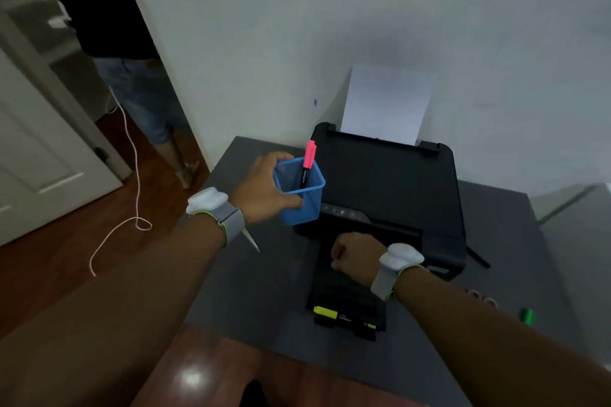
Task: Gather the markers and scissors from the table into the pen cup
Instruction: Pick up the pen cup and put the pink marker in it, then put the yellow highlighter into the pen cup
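Note:
My left hand point(261, 190) grips the side of a blue mesh pen cup point(302, 196) and holds it above the table beside the printer. A pink highlighter point(307, 163) stands upright in the cup. My right hand point(355, 253) is a closed fist over the printer's output tray, with nothing visible in it. A yellow highlighter point(325, 312) lies across the front of that tray. A green marker point(527, 315) lies on the table at the right. Two pale rings point(481, 297) next to my right forearm look like scissors handles, the rest hidden by the arm.
A black printer point(390, 182) with white paper point(386, 102) fills the back of the grey table point(251, 291), against the wall. A person stands in the doorway at the left. A white cord point(132, 175) trails over the wooden floor.

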A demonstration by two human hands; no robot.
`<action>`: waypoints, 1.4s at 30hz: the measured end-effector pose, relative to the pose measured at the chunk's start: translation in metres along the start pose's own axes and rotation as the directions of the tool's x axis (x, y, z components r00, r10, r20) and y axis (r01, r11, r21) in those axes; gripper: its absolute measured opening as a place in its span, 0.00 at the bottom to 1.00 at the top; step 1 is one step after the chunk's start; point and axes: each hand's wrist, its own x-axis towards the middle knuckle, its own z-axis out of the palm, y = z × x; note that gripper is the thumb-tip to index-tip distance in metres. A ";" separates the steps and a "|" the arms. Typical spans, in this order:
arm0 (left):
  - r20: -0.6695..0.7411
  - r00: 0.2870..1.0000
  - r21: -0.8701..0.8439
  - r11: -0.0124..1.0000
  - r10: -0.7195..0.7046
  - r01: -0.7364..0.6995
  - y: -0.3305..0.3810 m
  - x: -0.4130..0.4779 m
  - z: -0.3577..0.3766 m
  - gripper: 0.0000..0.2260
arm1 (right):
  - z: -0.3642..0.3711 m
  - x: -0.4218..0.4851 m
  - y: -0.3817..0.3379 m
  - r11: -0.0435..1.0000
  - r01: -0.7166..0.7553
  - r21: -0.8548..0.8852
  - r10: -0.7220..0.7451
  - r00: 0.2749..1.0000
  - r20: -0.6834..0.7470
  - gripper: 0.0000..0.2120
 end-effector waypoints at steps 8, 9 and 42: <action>0.015 1.000 0.054 0.998 -0.015 0.014 -0.020 -0.013 -0.002 0.35 | 0.098 0.002 0.032 0.976 0.017 -0.218 0.046 0.959 0.280 0.05; 0.017 1.000 0.061 0.998 -0.017 0.016 -0.022 -0.014 -0.002 0.35 | 0.101 0.003 0.033 0.974 0.018 -0.224 0.046 0.959 0.278 0.06; 0.046 0.999 0.080 0.997 0.014 -0.017 0.006 -0.015 0.004 0.37 | -0.139 -0.013 -0.054 0.491 0.587 0.644 0.052 0.718 -0.694 0.08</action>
